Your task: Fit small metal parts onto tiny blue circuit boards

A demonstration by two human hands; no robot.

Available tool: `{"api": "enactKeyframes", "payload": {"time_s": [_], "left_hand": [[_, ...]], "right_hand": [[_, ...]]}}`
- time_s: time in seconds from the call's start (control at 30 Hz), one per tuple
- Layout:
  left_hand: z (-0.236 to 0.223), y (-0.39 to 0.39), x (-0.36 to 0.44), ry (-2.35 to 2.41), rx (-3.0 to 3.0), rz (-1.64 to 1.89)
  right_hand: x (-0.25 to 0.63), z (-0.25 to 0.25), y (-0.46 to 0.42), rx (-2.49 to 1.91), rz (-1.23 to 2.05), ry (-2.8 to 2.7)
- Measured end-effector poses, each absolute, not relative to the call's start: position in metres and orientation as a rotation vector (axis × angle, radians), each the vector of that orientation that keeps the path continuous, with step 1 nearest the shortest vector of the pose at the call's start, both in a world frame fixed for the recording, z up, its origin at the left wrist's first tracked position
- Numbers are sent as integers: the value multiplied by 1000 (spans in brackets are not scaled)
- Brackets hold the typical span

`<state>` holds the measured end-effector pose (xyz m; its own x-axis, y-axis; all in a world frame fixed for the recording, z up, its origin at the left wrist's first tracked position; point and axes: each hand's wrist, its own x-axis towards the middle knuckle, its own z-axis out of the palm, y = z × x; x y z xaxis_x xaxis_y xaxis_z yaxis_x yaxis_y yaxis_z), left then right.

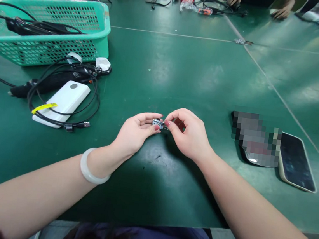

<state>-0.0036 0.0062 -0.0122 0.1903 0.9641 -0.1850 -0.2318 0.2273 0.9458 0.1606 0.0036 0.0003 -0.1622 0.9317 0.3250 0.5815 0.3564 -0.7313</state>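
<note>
At the far left of the worktop [160, 65] stands a green mesh basket [95, 46] holding black cables; just near of it, a black device and a coiled cable lie around and over a white power bank [69, 101]. To the right of these, the left hand [132, 133], a white bangle [86, 169] at its wrist, is nearly closed, thumb and fingers gripping a small metal part [156, 123] at the fingertips, above the worktop. The right hand [190, 133] meets it from the right, thumb and forefinger pinched on the part's right end; finer detail is too small to tell. Green worktop spreads far of both hands up to a thin seam, and near of them to its front edge. Well to the right lie a pixelated dark item [251, 137] and, just beside it, a phone [298, 161].
</note>
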Motion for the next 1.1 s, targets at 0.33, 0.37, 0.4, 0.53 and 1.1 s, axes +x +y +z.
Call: {"api": "enactKeyframes", "payload": {"time_s": [0.33,0.37,0.4,0.53,1.1], "left_hand": [[-12,6,-3,1024,979,1051],[-11,6,-3,1022,985,1046],[-12,6,-3,1020,991,1041],[-13,6,-4,1011,991,1036],[-10,13,-5,852,602,1159]], "right_hand": [[153,1,-2,-1257,542,-1842],[152,1,-2,-1259,551,-1823],[152,1,-2,-1262,569,-1801],[153,1,0,-1260,680,-1695],[161,-11,6,-1416,557,-2066]]}}
